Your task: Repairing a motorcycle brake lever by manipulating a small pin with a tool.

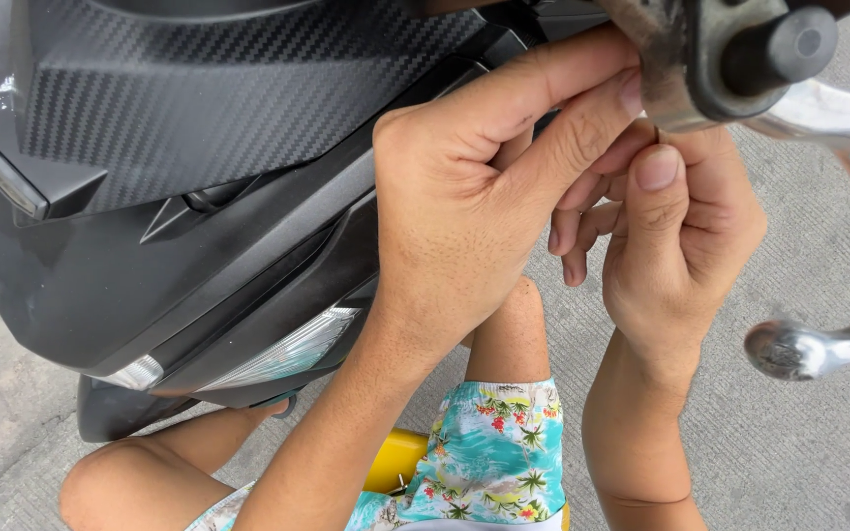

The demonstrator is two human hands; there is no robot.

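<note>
My left hand (474,187) reaches up with index and middle fingers pressed against the grimy metal lever bracket (686,59) of a scooter's handlebar. My right hand (676,231) is just beside it, thumb up and fingers pinched under the same bracket; whatever small part it pinches is hidden by the fingers. A chrome brake lever (838,256) curves down from the bracket to the right of my right hand. A black round handlebar end (784,44) sticks out above.
The scooter's black front fairing (179,197), with a carbon-pattern panel and a clear headlight (287,354), fills the left. Below are my knees, floral shorts (494,452) and a yellow object (395,457). Grey concrete ground (799,442) lies around.
</note>
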